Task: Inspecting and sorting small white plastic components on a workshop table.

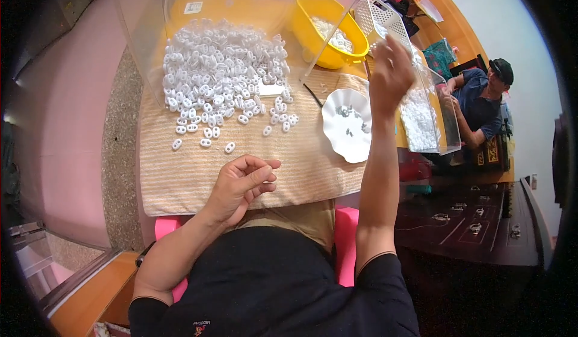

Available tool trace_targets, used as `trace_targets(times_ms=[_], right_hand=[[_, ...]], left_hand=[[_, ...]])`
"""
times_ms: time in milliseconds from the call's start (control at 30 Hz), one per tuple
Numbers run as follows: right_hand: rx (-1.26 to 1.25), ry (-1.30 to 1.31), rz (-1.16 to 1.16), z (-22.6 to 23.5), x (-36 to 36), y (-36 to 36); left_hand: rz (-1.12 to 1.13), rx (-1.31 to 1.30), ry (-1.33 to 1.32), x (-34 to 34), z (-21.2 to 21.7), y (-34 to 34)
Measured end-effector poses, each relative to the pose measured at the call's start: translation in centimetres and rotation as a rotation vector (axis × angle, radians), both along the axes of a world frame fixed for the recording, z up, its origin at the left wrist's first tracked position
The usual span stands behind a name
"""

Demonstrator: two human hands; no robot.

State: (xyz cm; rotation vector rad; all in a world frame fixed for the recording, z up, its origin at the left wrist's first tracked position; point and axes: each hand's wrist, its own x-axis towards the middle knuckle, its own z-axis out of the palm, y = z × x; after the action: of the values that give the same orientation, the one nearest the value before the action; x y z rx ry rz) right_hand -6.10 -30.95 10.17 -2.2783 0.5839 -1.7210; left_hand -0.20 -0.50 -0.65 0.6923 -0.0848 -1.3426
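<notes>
My left hand [239,186] hovers over the near edge of a striped tan cloth [180,183]. Its fingers are curled toward the thumb; whatever lies between them, if anything, is hidden. Reaching far right, my right hand [392,75] is raised near a white perforated basket [378,17]; motion blurs its fingers. A large heap of small white oval plastic pieces [220,66], each with two holes, spreads from a clear bin [139,42] onto the cloth. Beside my right forearm stands a white scalloped dish [338,133] with small grey bits in it.
Behind the dish is a yellow basin [304,21] holding white pieces. A clear container [448,126] of white pieces stands to the right. Farther right, another person [481,102] sits near a dark cabinet [469,216]. A pink chair [346,241] is under me.
</notes>
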Motion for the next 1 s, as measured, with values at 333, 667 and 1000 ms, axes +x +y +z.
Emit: trace_targets(times_ms=[333,667,1000], right_hand=[[0.323,0.481,0.281,-5.9,-1.0,2.4],[0.3,1.016,0.28,-7.3,-1.9,9.1],[0.277,1.049,0.459,-8.1,-2.7,9.2]], left_hand=[[0.032,0.014,0.03,0.5,0.1,0.1],[0.036,0.04,-0.01,0.4,0.1,-0.1],[0.029,0.037,-0.019,0.5,0.1,0.0]])
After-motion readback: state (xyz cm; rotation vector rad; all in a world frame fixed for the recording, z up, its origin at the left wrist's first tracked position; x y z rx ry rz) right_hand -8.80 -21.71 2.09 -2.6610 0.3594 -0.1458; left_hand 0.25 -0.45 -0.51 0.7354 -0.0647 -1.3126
